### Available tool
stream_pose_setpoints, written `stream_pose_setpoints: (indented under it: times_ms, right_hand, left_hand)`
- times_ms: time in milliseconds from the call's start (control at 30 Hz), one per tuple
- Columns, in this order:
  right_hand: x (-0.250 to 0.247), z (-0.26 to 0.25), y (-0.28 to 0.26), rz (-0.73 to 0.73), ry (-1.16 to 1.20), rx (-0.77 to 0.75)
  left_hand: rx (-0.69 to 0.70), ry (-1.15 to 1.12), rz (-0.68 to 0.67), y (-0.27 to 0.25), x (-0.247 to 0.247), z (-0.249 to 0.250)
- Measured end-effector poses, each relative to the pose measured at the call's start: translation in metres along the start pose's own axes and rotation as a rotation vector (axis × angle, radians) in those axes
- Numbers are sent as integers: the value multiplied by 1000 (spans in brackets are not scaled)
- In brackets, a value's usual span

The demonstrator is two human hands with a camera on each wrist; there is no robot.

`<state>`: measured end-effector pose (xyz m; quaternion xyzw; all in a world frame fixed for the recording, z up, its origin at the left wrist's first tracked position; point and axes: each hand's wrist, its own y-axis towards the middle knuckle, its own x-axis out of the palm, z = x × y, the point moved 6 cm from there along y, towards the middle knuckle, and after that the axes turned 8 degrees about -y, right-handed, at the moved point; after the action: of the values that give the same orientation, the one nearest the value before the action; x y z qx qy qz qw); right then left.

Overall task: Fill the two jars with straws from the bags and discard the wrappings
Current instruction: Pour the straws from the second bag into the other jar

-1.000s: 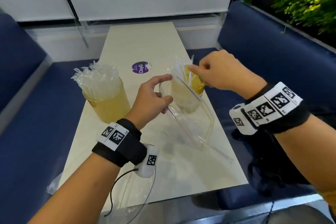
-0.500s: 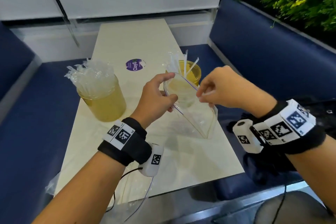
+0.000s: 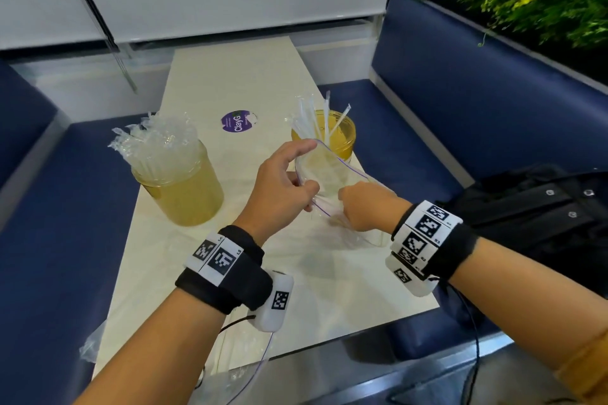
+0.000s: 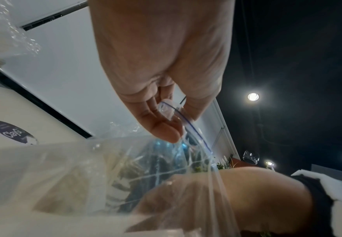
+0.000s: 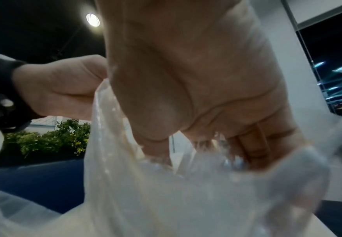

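Clear glossy plastic bag (image 3: 332,181), translucent yellow plastic jars (image 3: 184,197), smooth cream table (image 3: 230,82)

Can't really see the right hand (image 3: 363,207) fingers, they're down inside the clear bag (image 3: 332,181), and the right wrist view is just blur through plastic. Whether it's gripping a straw, no idea. Another bag (image 3: 95,344) hangs off the desk (image 3: 204,76) edge, partly cut off.

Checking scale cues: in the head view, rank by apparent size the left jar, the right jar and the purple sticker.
1. Left jar, though it sits nearer the camera.
2. Right jar, partly hidden by the bag.
3. Purple sticker.
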<state>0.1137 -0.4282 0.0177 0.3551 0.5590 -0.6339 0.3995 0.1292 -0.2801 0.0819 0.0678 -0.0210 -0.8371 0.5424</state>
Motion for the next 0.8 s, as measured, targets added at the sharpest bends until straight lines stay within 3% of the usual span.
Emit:
stream_pose_setpoints:
  times_ms: [333, 600, 800]
  right_hand:
    - [-10, 13, -4, 47, 98, 35]
    - [-98, 16, -51, 151, -64, 71]
    - [-148, -8, -75, 236, -89, -19]
  left_hand:
    - [13, -25, 21, 3, -3, 2]
    - [108, 94, -1, 11, 4, 4]
    - [161, 393, 34, 12, 14, 5]
